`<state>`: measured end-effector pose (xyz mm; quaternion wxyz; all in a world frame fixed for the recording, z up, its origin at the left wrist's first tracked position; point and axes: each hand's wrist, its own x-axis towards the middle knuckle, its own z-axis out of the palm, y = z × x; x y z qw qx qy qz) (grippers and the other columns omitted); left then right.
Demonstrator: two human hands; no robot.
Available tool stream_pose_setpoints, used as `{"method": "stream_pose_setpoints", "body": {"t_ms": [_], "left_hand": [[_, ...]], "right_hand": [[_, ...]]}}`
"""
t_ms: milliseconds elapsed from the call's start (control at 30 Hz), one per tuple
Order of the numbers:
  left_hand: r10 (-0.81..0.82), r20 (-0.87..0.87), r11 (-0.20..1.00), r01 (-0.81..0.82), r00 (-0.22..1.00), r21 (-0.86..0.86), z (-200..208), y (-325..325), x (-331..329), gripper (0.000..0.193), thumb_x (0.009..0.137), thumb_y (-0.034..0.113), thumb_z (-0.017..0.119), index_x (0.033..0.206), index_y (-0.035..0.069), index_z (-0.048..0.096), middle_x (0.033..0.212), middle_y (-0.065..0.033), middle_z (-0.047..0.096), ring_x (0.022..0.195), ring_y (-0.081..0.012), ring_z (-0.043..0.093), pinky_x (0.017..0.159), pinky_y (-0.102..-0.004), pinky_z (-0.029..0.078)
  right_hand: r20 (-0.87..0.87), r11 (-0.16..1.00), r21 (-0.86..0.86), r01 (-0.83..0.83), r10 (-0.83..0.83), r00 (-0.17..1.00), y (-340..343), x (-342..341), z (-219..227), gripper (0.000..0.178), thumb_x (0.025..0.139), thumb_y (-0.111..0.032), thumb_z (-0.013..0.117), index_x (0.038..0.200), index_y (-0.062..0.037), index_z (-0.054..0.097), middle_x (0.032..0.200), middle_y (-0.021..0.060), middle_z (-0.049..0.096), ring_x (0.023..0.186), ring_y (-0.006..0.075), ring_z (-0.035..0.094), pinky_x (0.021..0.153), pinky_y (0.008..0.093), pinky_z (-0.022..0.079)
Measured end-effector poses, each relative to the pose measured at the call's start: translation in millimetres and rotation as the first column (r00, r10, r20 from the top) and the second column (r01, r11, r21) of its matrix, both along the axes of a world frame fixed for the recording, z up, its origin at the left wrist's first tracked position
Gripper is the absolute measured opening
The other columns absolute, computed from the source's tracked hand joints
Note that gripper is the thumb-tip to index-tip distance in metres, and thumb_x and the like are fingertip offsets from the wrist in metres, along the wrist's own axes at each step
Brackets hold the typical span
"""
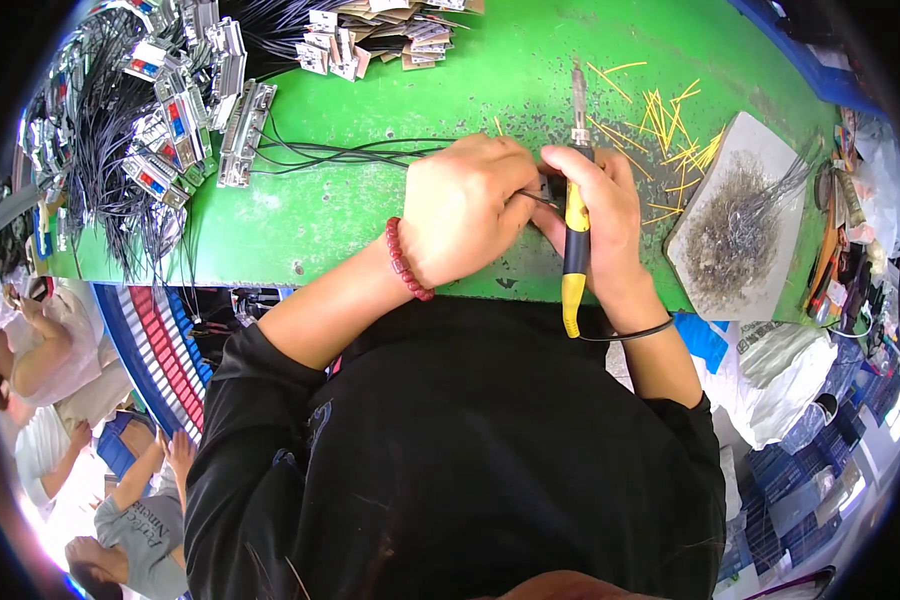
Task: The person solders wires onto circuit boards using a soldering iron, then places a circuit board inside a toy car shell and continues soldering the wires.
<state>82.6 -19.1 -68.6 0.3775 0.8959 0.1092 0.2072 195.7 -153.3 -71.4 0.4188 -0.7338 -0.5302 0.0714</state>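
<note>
The green surface [370,210] carries the work, its near edge running just in front of the person's dark-sleeved chest. Along its far left corner lies a heap of grey metal connector blocks [185,110] with black wire bundles [340,152] trailing from them toward the middle. At the right edge sits a pale slab [745,215] covered in grey wire clippings, with short yellow sleeve pieces [670,120] scattered just beyond it.

Near the middle of the near edge the two hands meet. The left hand [465,205], a red bead bracelet [407,262] at its wrist, is curled with fingers pinched on a small dark part and wire end, mostly hidden beneath it. The right hand [600,220] is wrapped around a yellow and blue soldering iron [575,215], tip pointing away toward the far edge.

The fingertips of both hands sit touching close to the iron, so a slip could likely burn skin or scorch the wire insulation.
</note>
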Motion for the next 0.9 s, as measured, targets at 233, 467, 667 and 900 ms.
{"method": "stream_pose_setpoints", "body": {"t_ms": [233,467,667,900], "left_hand": [[-0.013,-0.056,0.999,0.015,0.998,0.041,-1.8,-2.6,0.7,0.009,0.067,0.004,0.066,0.072,0.007,0.061,0.083,-0.0027,0.065,0.076,-0.0256,0.062,0.064,-0.0358,0.051],[-0.006,-0.085,0.998,0.011,0.996,0.059,-0.2,-7.5,7.2,0.008,0.066,0.004,0.068,0.069,0.006,0.062,0.084,-0.0021,0.067,0.077,-0.0246,0.063,0.065,-0.0341,0.051],[-0.034,-0.142,0.996,0.044,0.989,0.073,-0.3,-5.8,6.8,0.010,0.066,0.001,0.068,0.067,0.005,0.059,0.087,-0.0093,0.067,0.082,-0.0272,0.063,0.073,-0.0367,0.051],[-0.054,-0.183,0.998,0.058,0.982,0.019,5.1,-7.2,4.5,0.009,0.068,-0.003,0.068,0.074,0.001,0.062,0.091,-0.0108,0.066,0.083,-0.0260,0.061,0.077,-0.0336,0.048]], "right_hand": [[-0.218,0.999,0.041,0.035,-0.025,0.976,-42.3,8.4,3.3,0.033,0.084,-0.005,0.068,0.116,-0.0045,0.062,0.102,0.0143,0.066,0.082,0.0248,0.066,0.072,0.0316,0.050],[-0.578,0.835,0.066,0.547,-0.415,0.703,-151.4,16.2,18.2,0.089,0.083,-0.073,0.052,0.125,0.0062,0.054,0.079,0.0115,0.066,0.063,0.0127,0.057,0.053,0.0228,0.042],[-0.623,0.587,0.357,0.727,-0.430,0.653,-226.9,47.2,22.8,0.026,0.086,-0.011,0.054,0.102,0.0094,0.055,0.067,0.0035,0.048,0.055,0.0056,0.040,0.057,0.0206,0.035],[-0.696,0.486,0.281,0.827,-0.490,0.525,-266.7,55.1,4.0,0.007,0.078,0.001,0.048,0.084,0.0019,0.052,0.068,0.0031,0.050,0.055,0.0060,0.041,0.053,0.0189,0.034]]}}
